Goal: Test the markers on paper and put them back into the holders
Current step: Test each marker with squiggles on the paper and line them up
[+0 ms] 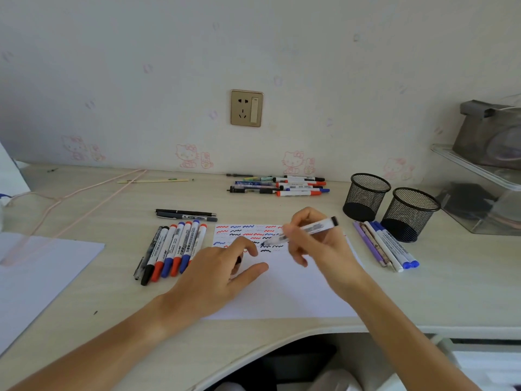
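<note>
Worktop (84, 300): pale wood grain, running along a wall with a socket (246, 108).
Paper (284, 294): white sheet lying flat at the front middle of the worktop, its far part covered in red, blue and black squiggles.
Holders (390, 206): two black mesh cups standing upright side by side, right of the paper; nothing shows above their rims.
Left hand (217, 273): lies on the paper's left edge, fingers loosely curled; a small dark thing shows under them, but I cannot tell whether this grip has hold of it.
Right hand (315, 244): grip closed, fingers pinched round a marker (307, 230).
Marker: white barrel, black end pointing up and right, tip down at the black squiggles; blurred.
Left row (172, 249): markers lying side by side just left of the paper, caps red, blue and black.
Right row (386, 245): pens and blue-capped markers beside the nearer holder.
Far pile (282, 185): more markers near the wall.
</note>
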